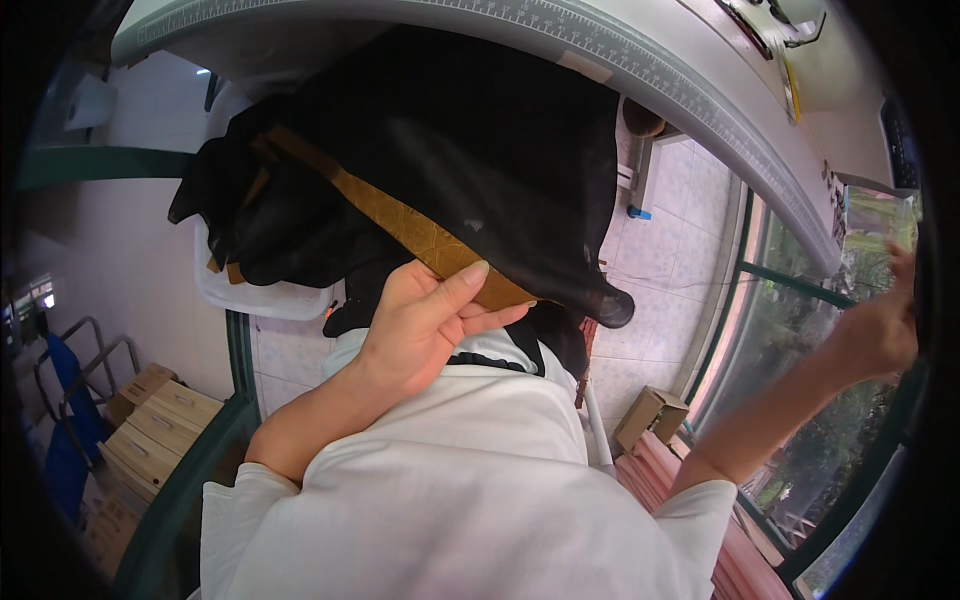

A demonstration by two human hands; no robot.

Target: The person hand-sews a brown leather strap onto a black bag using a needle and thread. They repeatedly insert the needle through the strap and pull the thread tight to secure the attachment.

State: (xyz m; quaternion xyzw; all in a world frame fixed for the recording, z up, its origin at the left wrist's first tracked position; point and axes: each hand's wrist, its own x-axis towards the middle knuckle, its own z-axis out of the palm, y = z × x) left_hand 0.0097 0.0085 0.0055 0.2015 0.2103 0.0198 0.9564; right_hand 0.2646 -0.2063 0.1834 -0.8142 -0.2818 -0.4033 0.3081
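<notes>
Gold-brown patterned strip (395, 220) runs along the near edge of the black cloth (480, 140) draped over your lap. Your left hand (420, 325) pinches its end between thumb and fingers — likely to hold that edge flat. At your left, folds spill toward a white bin (285, 302), perhaps supporting the bulk. Your right hand (880, 330) is raised before the window (760, 330), blurred — I cannot tell whether it grips anything.

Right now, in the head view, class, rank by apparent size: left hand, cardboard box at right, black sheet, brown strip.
1. Black sheet
2. Brown strip and left hand: too alike to rank
3. Cardboard box at right
</notes>
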